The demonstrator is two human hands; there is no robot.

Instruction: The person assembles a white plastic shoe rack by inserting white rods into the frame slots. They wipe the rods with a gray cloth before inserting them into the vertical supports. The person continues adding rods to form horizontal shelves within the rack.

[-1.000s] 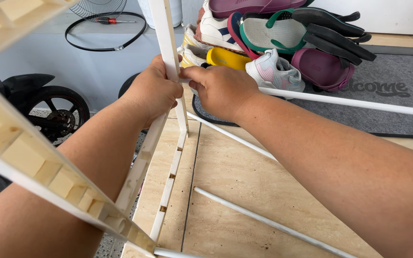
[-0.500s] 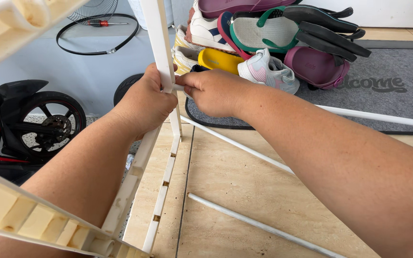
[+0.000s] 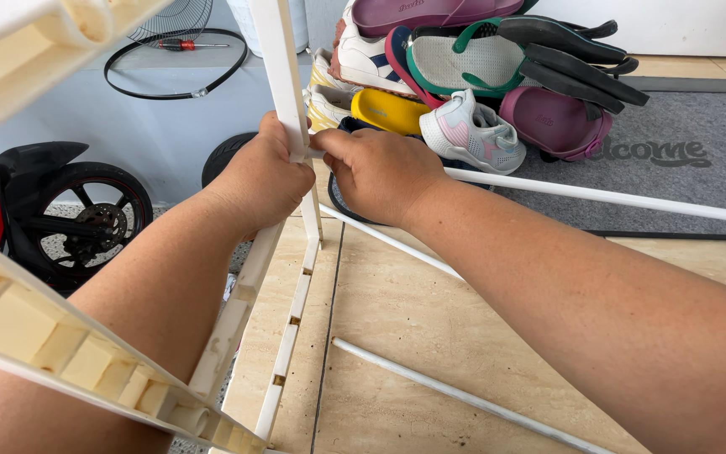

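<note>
— At the upright's socket, what is going on?

— Both hands are meeting there. Left hand point(image 3: 260, 178) is wrapping the white plastic upright point(image 3: 281, 76), fingers closed around it. Right hand point(image 3: 377, 171) is pinching the end of a white rod point(image 3: 598, 195) and holding it against the upright's side; fingers closed on the rod tip, thumb and forefinger tight at the joint. Whether the tip is already sitting in a hole, I cannot tell: the fingers are covering it.

— And the rod itself?

— Running off to the right, held in the air above the grey doormat point(image 3: 699, 176), its far end out of view.

— Around that?

— A second rod point(image 3: 392, 241) is slanting away below the right hand, a third rod point(image 3: 464, 395) is lying loose on the beige tiled floor point(image 3: 397, 319). A ribbed frame piece point(image 3: 69, 353) is crossing the lower left. A pile of shoes and sandals point(image 3: 464, 76) is sitting behind the hands. A small motorbike point(image 3: 69, 219) is standing at left, with a fan guard and a screwdriver point(image 3: 180, 42) on the ledge beyond.

— Risks, as you judge them?

— The long rod is acting as a lever: if the free end is sagging, the tip is likely to bind or slip off the socket. The upright looks thin and could twist if the left-hand grip loosens. A fingertip at the joint could get nipped.
</note>
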